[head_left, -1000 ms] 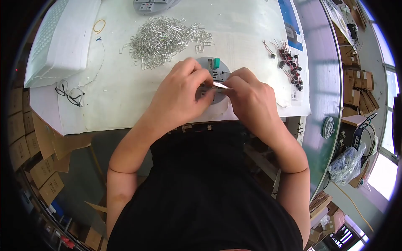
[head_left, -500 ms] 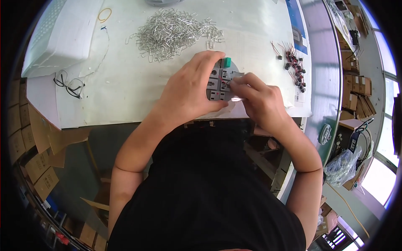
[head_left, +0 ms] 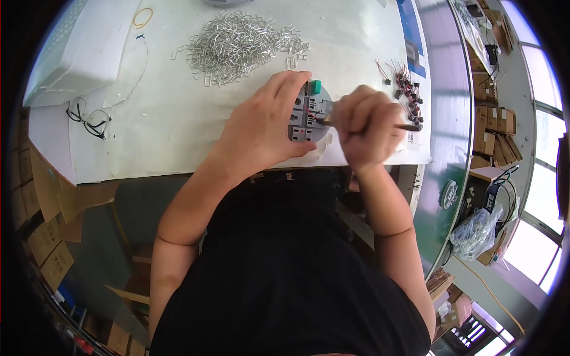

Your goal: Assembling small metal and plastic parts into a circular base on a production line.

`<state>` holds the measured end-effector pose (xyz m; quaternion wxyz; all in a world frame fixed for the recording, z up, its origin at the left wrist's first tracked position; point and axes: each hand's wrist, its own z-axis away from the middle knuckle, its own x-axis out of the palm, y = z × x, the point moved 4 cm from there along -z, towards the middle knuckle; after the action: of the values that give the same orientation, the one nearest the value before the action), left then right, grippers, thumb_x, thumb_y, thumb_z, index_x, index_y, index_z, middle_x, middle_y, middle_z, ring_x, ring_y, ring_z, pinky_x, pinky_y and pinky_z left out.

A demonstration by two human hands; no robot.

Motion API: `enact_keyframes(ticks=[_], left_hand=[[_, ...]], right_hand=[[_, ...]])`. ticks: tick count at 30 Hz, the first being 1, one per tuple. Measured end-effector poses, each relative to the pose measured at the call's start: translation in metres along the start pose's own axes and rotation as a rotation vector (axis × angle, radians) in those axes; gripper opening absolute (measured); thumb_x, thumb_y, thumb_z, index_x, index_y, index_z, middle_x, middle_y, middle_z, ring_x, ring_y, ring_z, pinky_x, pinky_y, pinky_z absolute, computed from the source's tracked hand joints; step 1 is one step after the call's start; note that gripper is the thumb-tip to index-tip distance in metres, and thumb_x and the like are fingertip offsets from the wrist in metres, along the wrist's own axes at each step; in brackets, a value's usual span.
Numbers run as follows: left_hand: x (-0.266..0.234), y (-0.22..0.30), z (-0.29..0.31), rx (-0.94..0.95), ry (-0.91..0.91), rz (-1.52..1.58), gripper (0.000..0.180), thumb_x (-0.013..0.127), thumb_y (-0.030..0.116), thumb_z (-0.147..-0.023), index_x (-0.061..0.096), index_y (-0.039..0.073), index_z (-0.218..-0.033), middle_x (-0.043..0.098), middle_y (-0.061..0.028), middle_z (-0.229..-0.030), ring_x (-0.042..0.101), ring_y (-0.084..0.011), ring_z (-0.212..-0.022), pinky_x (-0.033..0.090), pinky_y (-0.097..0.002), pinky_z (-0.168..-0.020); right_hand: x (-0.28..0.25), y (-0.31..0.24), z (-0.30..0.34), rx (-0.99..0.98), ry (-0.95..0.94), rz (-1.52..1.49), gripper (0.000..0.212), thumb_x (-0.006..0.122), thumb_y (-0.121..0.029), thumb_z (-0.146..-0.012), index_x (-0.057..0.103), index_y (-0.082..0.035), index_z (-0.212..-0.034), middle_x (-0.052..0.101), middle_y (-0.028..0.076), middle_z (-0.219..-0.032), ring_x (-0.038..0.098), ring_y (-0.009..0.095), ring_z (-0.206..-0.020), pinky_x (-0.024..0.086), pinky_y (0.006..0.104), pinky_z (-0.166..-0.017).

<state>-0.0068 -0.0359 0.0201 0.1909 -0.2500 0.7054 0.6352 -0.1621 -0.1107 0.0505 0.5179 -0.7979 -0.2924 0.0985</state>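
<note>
round grey panel [head_left: 301, 123] lies at 12 o'clock; left hand [head_left: 264, 115] clamps fingers about its rim, right hand [head_left: 368, 121] clamps a slim tool [head_left: 409, 127]. green block [head_left: 316, 87] looks seated, red wire [head_left: 307, 111] probably unfinished.

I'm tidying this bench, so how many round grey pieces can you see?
3 round grey pieces: one within the left hand's grasp, one cut off by the picture's top edge, one on the green surface at right. Others may be hidden.
</note>
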Motion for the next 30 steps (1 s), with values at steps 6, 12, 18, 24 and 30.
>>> enact_keyframes(ticks=[6,12,18,24,30], left_hand=[[-0.004,0.011,-0.004,0.121,0.081,-0.179,0.103,0.097,0.024,-0.064,0.049,0.011,-0.155,0.06,-0.011,-0.144,0.065,-0.0343,-0.12,0.056,-0.0446,-0.102],[-0.012,0.036,-0.018,0.162,0.006,-0.329,0.094,0.096,0.025,-0.068,0.053,0.013,-0.151,0.058,-0.0118,-0.132,0.062,-0.0317,-0.121,0.057,-0.0442,-0.098],[-0.001,0.019,0.003,0.317,0.217,-0.045,0.091,0.098,0.023,-0.069,0.058,0.019,-0.151,0.052,-0.0149,-0.139,0.062,-0.0317,-0.122,0.057,-0.0453,-0.101],[0.002,0.01,0.007,0.137,0.092,0.086,0.094,0.1,0.025,-0.069,0.058,0.015,-0.153,0.054,-0.0191,-0.143,0.065,-0.0345,-0.115,0.058,-0.0453,-0.099],[-0.005,-0.002,-0.003,-0.064,-0.041,0.112,0.104,0.102,0.031,-0.066,0.055,0.009,-0.157,0.07,-0.0194,-0.114,0.069,-0.0345,-0.1,0.057,-0.0443,-0.092]], right_hand=[[0.003,0.016,0.003,-0.012,-0.027,0.237,0.056,0.037,-0.044,-0.119,0.044,-0.008,-0.076,0.046,0.006,-0.065,0.037,0.013,-0.049,0.034,0.0297,-0.048],[0.001,-0.028,-0.016,0.059,-0.087,-0.091,0.06,0.03,-0.056,-0.117,0.054,-0.005,-0.096,0.048,0.006,-0.074,0.044,0.015,-0.062,0.037,0.0284,-0.054],[-0.06,-0.069,-0.032,0.189,-0.012,0.336,0.048,0.048,-0.043,-0.115,0.063,0.0,-0.1,0.055,0.006,-0.07,0.054,0.015,-0.062,0.046,0.0321,-0.059],[-0.053,-0.027,-0.016,0.208,-0.464,1.01,0.022,0.069,-0.018,-0.104,0.065,-0.002,-0.09,0.066,0.012,-0.079,0.066,0.031,-0.071,0.052,0.0408,-0.063],[-0.026,-0.023,-0.015,0.27,-0.646,1.24,0.022,0.071,-0.021,-0.101,0.064,-0.005,-0.088,0.066,0.014,-0.079,0.065,0.039,-0.068,0.051,0.047,-0.06]])
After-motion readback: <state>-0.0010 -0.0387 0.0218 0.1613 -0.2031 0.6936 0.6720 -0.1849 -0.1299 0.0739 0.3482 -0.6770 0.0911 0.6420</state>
